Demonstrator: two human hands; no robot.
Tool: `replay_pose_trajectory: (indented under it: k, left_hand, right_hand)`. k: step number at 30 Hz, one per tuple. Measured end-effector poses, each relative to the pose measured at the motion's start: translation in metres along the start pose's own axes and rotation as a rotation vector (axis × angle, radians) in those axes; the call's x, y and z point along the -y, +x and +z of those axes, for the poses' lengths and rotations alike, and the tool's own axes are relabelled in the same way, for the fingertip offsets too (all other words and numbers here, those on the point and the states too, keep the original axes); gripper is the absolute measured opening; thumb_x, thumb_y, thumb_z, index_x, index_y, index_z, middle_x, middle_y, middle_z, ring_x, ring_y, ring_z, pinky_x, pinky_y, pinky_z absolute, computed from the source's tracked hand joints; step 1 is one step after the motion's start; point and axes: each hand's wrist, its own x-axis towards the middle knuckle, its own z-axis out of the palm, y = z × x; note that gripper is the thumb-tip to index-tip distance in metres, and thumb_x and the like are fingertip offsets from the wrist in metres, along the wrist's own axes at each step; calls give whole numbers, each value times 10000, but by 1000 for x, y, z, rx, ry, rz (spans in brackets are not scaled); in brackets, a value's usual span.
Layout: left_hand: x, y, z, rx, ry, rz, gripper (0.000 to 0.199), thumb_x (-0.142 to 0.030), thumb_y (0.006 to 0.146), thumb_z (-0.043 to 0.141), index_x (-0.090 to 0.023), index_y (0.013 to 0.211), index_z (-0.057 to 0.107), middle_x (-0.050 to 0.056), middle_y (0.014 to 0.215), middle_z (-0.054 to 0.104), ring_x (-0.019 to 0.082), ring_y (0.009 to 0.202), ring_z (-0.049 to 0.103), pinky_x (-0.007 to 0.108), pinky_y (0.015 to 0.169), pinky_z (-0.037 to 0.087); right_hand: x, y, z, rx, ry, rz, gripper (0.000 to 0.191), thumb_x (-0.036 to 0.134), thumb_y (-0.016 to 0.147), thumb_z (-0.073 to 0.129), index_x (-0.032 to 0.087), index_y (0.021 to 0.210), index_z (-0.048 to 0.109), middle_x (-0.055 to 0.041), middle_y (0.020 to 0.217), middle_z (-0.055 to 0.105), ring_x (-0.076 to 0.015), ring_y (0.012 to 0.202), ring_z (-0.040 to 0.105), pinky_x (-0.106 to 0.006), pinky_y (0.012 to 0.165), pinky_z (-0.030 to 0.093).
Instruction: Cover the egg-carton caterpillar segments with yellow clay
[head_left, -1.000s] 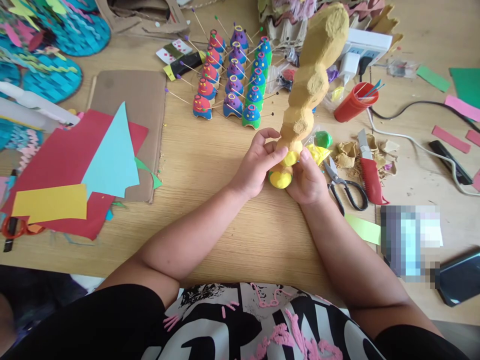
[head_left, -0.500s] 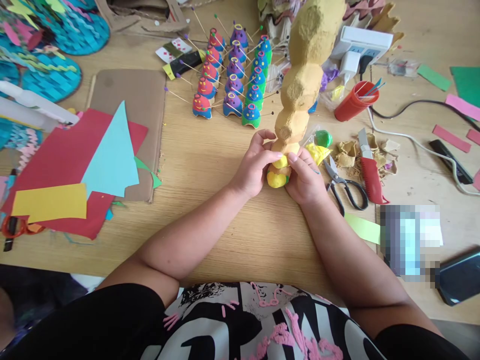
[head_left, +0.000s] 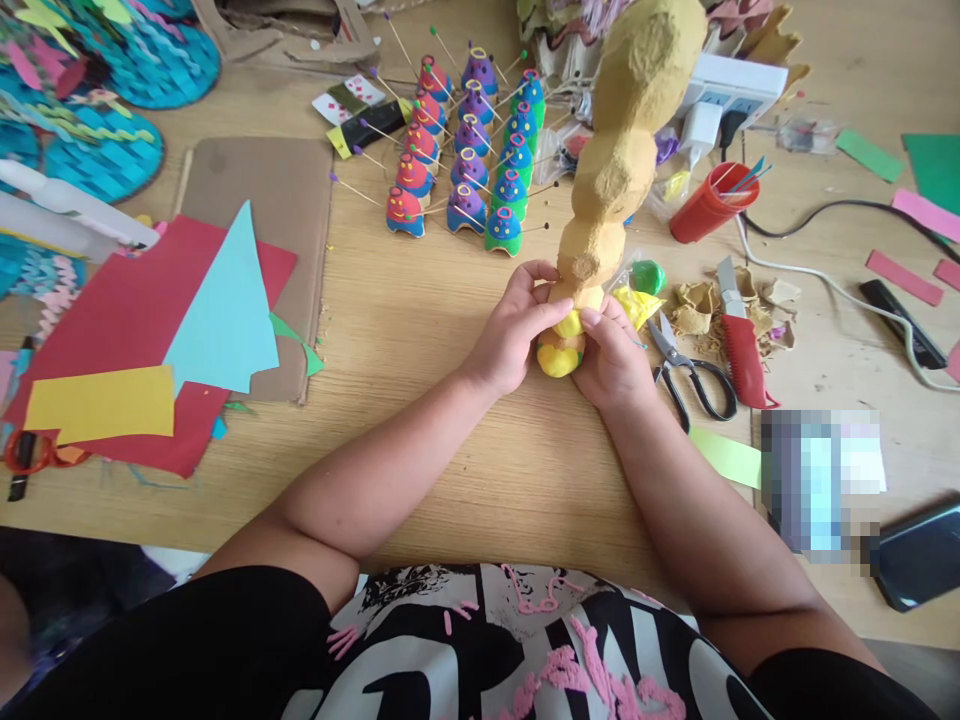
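A long, bumpy, tan-yellow segmented piece [head_left: 611,175] stands tilted up and away from me, its near end low over the table. Bright yellow clay [head_left: 559,360] with bits of green covers that near end. My left hand [head_left: 517,325] grips it from the left, thumb pressed on a yellow patch. From the right my right hand [head_left: 619,350] holds the same end, its thumb on the patch's other edge. Fingers of both hands are partly hidden behind the piece. Yellow clay in a plastic wrap [head_left: 636,305] and a green lump [head_left: 647,276] lie just beyond my right hand.
Rows of small painted figures [head_left: 469,170] stand behind. Scissors [head_left: 694,375], a red-handled knife [head_left: 742,350] and a red cup [head_left: 705,205] are at right, with a power strip [head_left: 739,85] and cables. Coloured paper [head_left: 217,310] lies on cardboard [head_left: 300,200] at left.
The far end of the segmented piece has swung slightly to the right. Both hands keep their hold, shifted a little with it.
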Motion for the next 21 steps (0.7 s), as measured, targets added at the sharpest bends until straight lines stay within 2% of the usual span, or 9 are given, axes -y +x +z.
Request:
replay_pose_trajectory:
  k: [6, 11, 15, 18, 21]
  left_hand:
    - [0, 0, 0, -57, 60, -69, 387, -251, 952, 883, -301, 1180, 574, -79, 918, 825, 193, 866, 816, 382, 903, 614]
    - [0, 0, 0, -13, 68, -17, 442, -308, 886, 886, -294, 1180, 557, -71, 908, 811, 168, 834, 762, 342, 800, 572]
    - [1, 1, -1, -16, 57, -8, 480, -265, 847, 907, -286, 1184, 566, -82, 922, 821, 146, 813, 750, 319, 780, 582]
    - [0, 2, -1, -42, 34, -25, 429, -223, 905, 903, -290, 1166, 569, -91, 910, 809, 149, 825, 779, 331, 837, 616]
    - [0, 1, 1, -79, 31, -57, 391, -204, 936, 890, -303, 1165, 589, -95, 915, 820, 180, 896, 826, 369, 955, 651]
  right_hand:
    - [-2, 0, 0, -36, -4, 2, 625, 707, 767, 1076, 296, 866, 615, 43, 722, 663, -228, 814, 769, -356, 709, 659]
    - [-1, 0, 2, -78, -22, 14, 641, 698, 741, 1089, 295, 852, 603, 40, 741, 681, -234, 838, 779, -363, 725, 667]
    - [0, -1, 3, -52, -22, 11, 671, 765, 736, 1075, 298, 848, 607, 30, 758, 690, -253, 880, 798, -378, 736, 679]
    - [0, -2, 3, -20, -20, 16, 684, 765, 747, 1080, 294, 839, 593, 42, 743, 668, -222, 812, 764, -360, 707, 654]
    - [0, -3, 4, -32, -20, 15, 673, 711, 742, 1112, 291, 841, 597, 45, 768, 693, -192, 757, 720, -348, 691, 629]
